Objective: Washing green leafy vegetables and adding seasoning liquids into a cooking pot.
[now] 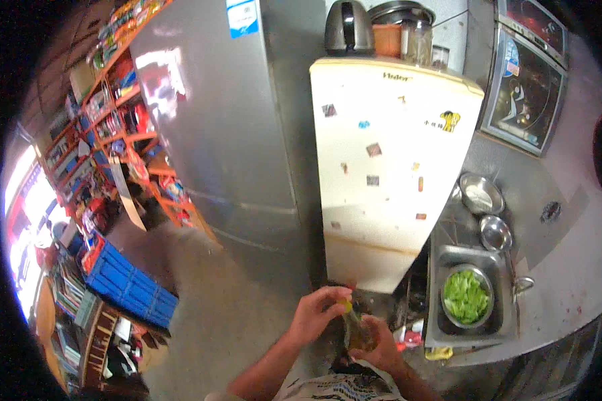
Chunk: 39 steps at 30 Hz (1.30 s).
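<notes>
In front of my body I hold a clear, yellowish-green bottle (356, 332), its neck tilted up and to the left. My right hand (380, 346) is wrapped round the bottle's body and hides part of it. At the top of the neck, the fingers of my left hand (316, 313) are closed on a small yellow cap (347, 305). Whether the cap still sits on the neck I cannot tell. What is in the bottle is too blurred to name.
Ahead stands a small white fridge (374, 214) with stickers; a tall grey fridge (227, 127) is left of it. At right, a sink (512, 321) holds a bowl of green leaves (466, 296). Metal bowls (481, 194) stand behind it. A blue crate (130, 281) is at left.
</notes>
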Tool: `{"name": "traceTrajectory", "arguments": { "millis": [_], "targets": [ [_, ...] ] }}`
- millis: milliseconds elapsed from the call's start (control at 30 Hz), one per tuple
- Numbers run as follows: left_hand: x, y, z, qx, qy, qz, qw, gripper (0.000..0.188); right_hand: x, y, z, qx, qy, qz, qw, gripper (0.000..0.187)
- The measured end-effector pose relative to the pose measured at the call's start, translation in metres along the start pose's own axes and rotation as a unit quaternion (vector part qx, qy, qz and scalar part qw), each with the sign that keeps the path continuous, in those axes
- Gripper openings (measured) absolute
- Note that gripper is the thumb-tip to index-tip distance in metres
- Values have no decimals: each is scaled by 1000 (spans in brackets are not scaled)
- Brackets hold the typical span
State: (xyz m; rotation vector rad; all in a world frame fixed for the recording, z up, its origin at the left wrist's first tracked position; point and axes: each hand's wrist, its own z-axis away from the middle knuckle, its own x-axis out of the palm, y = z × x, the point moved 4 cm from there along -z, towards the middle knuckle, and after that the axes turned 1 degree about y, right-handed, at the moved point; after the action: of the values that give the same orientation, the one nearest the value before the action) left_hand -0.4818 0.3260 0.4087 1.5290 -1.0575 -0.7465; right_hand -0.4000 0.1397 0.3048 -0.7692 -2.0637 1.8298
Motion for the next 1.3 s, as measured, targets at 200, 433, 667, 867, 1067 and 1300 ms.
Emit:
{"name": "traceTrajectory", "arguments": {
  "millis": [200,433,667,867,1067,1300],
  "targets": [
    [1,-2,-71,14,-72,-7,997,30,-35,1,-61,49,-58,-120,990,83],
    [-52,-28,-182,76,53,-70,993,29,-64,0,-87,57,-16,-115,992,83],
    [-136,-51,-385,-22,226,-206,952,101,-84,10,-78,177,151,-51,971,89],
    [-151,-82,-437,-40,239,-135,961,91,-69,92,-73,31,192,51,980,86],
    [-168,-97,-430,-3,215,-130,968,88,-10,97,-57,94,306,-73,945,74],
    [-161,-60,-317,105,130,-207,964,70,56,114,-132,289,150,32,945,90]
  ]
}}
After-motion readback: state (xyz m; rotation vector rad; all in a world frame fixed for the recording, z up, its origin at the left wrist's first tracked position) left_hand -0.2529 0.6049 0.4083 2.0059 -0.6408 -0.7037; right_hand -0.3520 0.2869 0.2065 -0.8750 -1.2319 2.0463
